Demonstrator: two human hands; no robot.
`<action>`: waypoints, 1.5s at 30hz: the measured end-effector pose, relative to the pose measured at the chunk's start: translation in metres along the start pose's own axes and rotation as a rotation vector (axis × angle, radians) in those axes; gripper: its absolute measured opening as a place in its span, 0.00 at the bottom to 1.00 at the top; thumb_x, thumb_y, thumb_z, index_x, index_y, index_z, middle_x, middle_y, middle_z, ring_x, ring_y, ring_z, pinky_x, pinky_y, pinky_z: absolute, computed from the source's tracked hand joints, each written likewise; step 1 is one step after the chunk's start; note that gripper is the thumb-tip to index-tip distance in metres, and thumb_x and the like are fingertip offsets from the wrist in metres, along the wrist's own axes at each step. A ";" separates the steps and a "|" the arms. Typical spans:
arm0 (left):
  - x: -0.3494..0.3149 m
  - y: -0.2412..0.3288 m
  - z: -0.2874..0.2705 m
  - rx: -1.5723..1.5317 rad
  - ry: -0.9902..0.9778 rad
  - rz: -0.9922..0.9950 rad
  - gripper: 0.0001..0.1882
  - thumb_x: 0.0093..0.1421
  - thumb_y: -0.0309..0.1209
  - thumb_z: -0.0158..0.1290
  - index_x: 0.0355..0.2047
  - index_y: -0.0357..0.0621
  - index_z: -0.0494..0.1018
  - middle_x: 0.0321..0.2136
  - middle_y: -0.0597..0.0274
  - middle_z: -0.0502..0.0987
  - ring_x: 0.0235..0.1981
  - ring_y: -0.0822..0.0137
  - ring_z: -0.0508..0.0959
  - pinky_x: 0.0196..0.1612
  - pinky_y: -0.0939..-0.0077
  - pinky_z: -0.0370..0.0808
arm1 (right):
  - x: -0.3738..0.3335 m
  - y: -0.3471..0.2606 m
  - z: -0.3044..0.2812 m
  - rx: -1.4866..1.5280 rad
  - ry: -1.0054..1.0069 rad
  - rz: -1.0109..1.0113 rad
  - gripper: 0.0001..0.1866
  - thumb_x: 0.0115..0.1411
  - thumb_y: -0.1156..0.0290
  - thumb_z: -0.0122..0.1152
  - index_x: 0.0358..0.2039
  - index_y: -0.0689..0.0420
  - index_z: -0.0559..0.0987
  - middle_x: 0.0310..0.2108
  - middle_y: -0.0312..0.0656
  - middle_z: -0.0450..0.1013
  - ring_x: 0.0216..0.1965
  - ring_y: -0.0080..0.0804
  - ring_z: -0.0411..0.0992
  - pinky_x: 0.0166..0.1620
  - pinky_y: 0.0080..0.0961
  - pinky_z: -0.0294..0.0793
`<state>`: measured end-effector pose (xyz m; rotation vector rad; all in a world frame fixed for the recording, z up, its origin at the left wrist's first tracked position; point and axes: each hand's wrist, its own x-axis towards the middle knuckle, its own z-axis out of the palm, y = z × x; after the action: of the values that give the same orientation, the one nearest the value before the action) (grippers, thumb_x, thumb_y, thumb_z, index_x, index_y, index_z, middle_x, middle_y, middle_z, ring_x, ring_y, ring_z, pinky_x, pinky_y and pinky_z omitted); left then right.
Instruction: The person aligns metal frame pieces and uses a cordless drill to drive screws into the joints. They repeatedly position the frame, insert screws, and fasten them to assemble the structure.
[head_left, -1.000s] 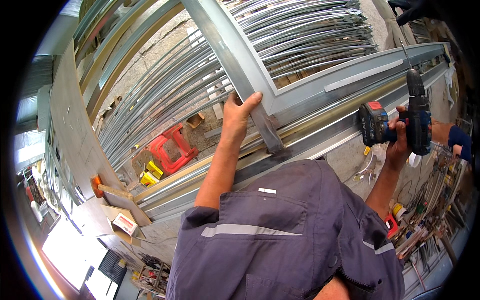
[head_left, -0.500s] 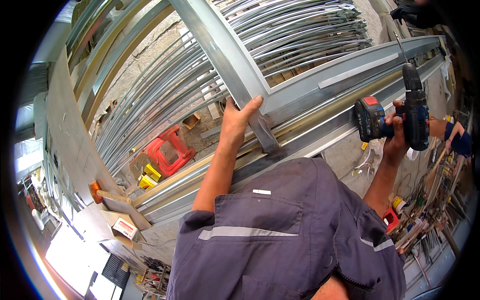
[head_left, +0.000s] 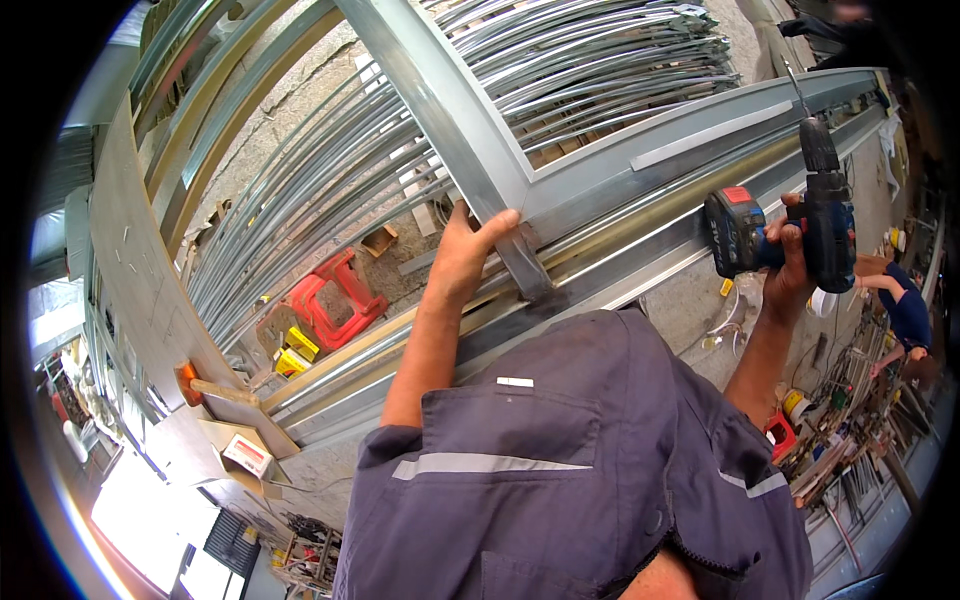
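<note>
My left hand [head_left: 466, 252] grips the corner of a grey metal frame [head_left: 435, 115], thumb on top and fingers wrapped around the far side of its edge. A short end of the profile sticks out past that corner. In my right hand [head_left: 788, 275] is a cordless drill [head_left: 828, 225] with a black and red battery [head_left: 735, 232]. Its long bit [head_left: 797, 90] points away from me, up and clear of the frame. A pale strip [head_left: 710, 137] lies along the frame's right-hand bar.
Beyond the frame lie many thin metal rods [head_left: 600, 70]. A red plastic stool [head_left: 338, 297] and yellow boxes [head_left: 296, 352] are on the floor. A hammer [head_left: 215, 388] and an open carton [head_left: 245, 455] rest at left. Another person [head_left: 905, 305] is at far right, near scattered tools.
The view has shifted slightly, while both hands keep their grips. The other person at the far right has moved and shows more fully now.
</note>
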<state>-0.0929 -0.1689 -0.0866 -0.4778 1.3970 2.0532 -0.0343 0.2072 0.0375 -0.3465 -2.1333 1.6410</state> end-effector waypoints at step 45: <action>0.012 -0.006 0.012 -0.298 0.074 -0.138 0.36 0.57 0.38 0.65 0.57 0.28 0.63 0.46 0.49 0.75 0.42 0.58 0.79 0.42 0.62 0.81 | 0.001 -0.002 0.006 0.032 0.053 -0.053 0.06 0.61 0.70 0.65 0.29 0.56 0.79 0.44 0.46 0.76 0.32 0.23 0.72 0.43 0.26 0.73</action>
<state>-0.0978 -0.1524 -0.0933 -0.7601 1.0687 2.1561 -0.0381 0.2022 0.0379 -0.3174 -2.0571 1.6163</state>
